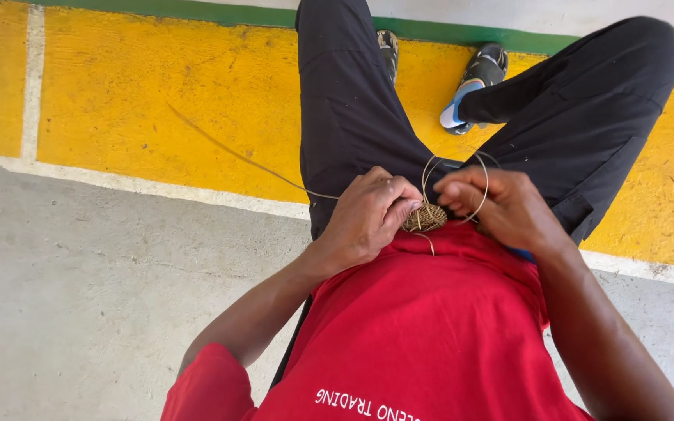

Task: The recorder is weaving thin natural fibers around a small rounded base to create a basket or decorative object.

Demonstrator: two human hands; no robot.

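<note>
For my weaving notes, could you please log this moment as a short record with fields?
left hand: pinches the woven disc at its left edge
right hand: beside the disc's right edge, fingers closed on a looped fibre
loose strand: trails from the hands left, over the yellow floor
posture: seated, black trousers, red shirt, work held at the lap
shoes: on the yellow band

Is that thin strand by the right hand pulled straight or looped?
Looped: the strand curves in a ring above the small woven piece, by the right hand.
</note>
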